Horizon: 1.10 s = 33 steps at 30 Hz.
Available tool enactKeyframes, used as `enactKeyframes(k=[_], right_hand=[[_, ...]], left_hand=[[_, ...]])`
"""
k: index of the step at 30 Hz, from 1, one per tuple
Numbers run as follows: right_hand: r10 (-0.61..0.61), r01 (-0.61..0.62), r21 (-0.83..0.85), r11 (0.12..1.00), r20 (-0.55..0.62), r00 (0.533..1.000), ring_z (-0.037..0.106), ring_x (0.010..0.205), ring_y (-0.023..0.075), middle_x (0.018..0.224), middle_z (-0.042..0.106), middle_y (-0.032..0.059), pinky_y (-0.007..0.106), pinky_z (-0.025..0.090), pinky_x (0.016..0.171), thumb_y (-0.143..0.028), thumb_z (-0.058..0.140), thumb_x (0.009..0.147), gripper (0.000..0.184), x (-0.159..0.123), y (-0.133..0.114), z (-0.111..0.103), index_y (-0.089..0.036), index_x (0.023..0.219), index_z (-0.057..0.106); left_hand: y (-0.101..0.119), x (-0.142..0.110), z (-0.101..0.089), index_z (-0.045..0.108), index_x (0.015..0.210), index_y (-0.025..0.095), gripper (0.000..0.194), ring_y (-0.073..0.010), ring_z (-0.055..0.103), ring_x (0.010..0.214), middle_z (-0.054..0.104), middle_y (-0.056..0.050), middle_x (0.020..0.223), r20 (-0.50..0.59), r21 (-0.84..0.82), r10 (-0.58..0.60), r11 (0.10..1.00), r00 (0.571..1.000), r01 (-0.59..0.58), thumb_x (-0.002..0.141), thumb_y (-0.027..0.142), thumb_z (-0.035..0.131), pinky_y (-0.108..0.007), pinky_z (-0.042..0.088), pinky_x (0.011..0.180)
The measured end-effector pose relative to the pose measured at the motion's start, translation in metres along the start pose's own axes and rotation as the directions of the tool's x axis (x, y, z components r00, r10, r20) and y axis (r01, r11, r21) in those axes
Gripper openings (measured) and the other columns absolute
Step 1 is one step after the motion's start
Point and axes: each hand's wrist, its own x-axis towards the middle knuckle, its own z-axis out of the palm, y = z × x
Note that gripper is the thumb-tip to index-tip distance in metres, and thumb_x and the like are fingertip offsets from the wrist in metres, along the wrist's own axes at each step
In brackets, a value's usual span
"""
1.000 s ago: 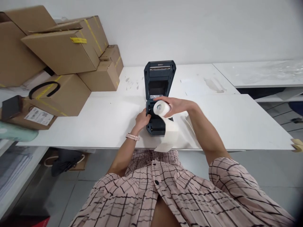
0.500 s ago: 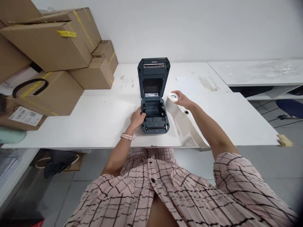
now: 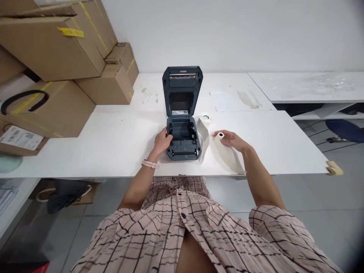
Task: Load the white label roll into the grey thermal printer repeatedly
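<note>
A dark blue-grey label printer (image 3: 183,146) stands on the white table with its lid (image 3: 182,91) raised and its roll bay bare. My left hand (image 3: 163,141) is closed round the printer's left side, thumb over the rim. To the right of the printer, a larger white label roll (image 3: 205,120) stands on end with a loose strip trailing toward the front. My right hand (image 3: 231,139) has its fingers round a smaller label roll (image 3: 220,135) with a dark core. From that roll a strip of paper hangs toward the table's front edge.
Cardboard boxes (image 3: 51,49) with yellow tape are stacked at the left of the table (image 3: 127,151). A sheet of white paper (image 3: 220,100) lies behind the rolls. A blue stool (image 3: 345,130) stands on the floor at the right. A wooden block (image 3: 334,168) sits at the table's right corner.
My right hand has let go of the larger roll and moved right and nearer, onto the smaller roll. My left hand stays on the printer.
</note>
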Motion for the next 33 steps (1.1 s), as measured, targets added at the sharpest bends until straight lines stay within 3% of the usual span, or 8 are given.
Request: enactKeyframes(k=[3,7,10,12,16,19,27,33], right_hand=[[0.062,-0.093,0.149,0.984,0.199,0.978,0.063,0.060,0.0164,0.095,0.079,0.0064,0.034,0.053,0.057,-0.054,0.084,0.073,0.045,-0.010,-0.028,0.015,-0.023,0.104,0.076],[-0.209,0.148,0.219,0.965,0.291,0.934,0.072,0.086,0.0229,0.106,0.078,0.0056,0.037,0.056,0.071,-0.056,0.079,0.083,0.049,-0.002,-0.094,0.033,-0.030,0.123,0.072],[-0.343,0.398,-0.062,0.915,0.396,0.851,0.070,0.104,0.0258,0.121,0.076,0.0091,0.039,0.054,0.087,-0.052,0.072,0.090,0.049,0.027,-0.139,0.063,-0.026,0.132,0.069],[-0.287,0.456,-0.360,0.814,0.433,0.854,0.070,0.106,0.0282,0.125,0.075,0.0107,0.039,0.051,0.089,-0.042,0.068,0.093,0.045,0.054,-0.155,0.090,-0.022,0.134,0.068],[-0.020,0.400,-0.751,0.526,0.459,0.888,0.070,0.110,0.0341,0.122,0.076,0.0140,0.037,0.049,0.086,-0.025,0.065,0.091,0.043,0.097,-0.149,0.137,-0.019,0.134,0.067],[0.056,0.394,-0.804,0.444,0.464,0.884,0.070,0.113,0.0373,0.122,0.076,0.0159,0.042,0.052,0.088,-0.024,0.066,0.090,0.046,0.104,-0.133,0.149,-0.018,0.136,0.066],[-0.304,0.513,-0.626,0.588,0.417,0.857,0.065,0.130,0.0326,0.142,0.069,0.0122,0.050,0.057,0.106,-0.022,0.051,0.103,0.038,0.019,-0.106,0.141,-0.017,0.137,0.066],[-0.417,0.461,-0.631,0.624,0.230,0.879,0.055,0.146,0.0296,0.150,0.064,0.0100,0.054,0.051,0.119,-0.024,0.042,0.108,0.039,-0.042,-0.087,0.160,-0.019,0.138,0.066]], left_hand=[[-0.001,0.000,0.001,0.062,0.140,0.019,0.058,-0.0291,0.070,0.089,0.077,-0.011,0.101,-0.008,-0.013,-0.011,1.000,1.000,0.011,0.083,0.023,0.049,-0.041,0.055,0.084],[-0.003,0.000,0.002,0.062,0.140,0.019,0.058,-0.0276,0.070,0.091,0.077,-0.011,0.108,0.010,-0.052,0.005,0.999,1.000,-0.004,0.084,0.023,0.049,-0.039,0.054,0.084],[-0.005,0.001,0.002,0.061,0.141,0.018,0.058,-0.0277,0.070,0.094,0.076,-0.011,0.113,0.010,-0.072,0.009,0.997,1.000,-0.009,0.085,0.024,0.050,-0.038,0.053,0.083],[-0.006,0.001,0.002,0.061,0.140,0.019,0.057,-0.0278,0.070,0.091,0.077,-0.011,0.108,0.001,-0.068,-0.001,0.998,1.000,0.001,0.085,0.024,0.050,-0.037,0.052,0.082],[-0.008,0.004,0.004,0.063,0.140,0.022,0.057,-0.0263,0.068,0.082,0.075,-0.007,0.090,0.002,-0.099,-0.009,0.995,1.000,0.009,0.085,0.024,0.050,-0.036,0.050,0.077],[-0.011,0.006,0.007,0.064,0.138,0.021,0.057,-0.0247,0.065,0.079,0.073,-0.004,0.083,-0.020,-0.108,-0.017,0.994,1.000,0.015,0.083,0.024,0.053,-0.035,0.049,0.077],[-0.013,-0.001,0.014,0.064,0.139,0.019,0.057,-0.0224,0.061,0.073,0.068,-0.005,0.082,-0.081,-0.214,-0.032,0.977,0.996,0.014,0.083,0.029,0.058,-0.035,0.048,0.073],[-0.015,0.001,0.020,0.059,0.141,0.019,0.063,-0.0292,0.065,0.113,0.063,-0.015,0.134,-0.101,-0.344,-0.012,0.939,0.995,-0.024,0.080,0.033,0.066,-0.040,0.053,0.092]])
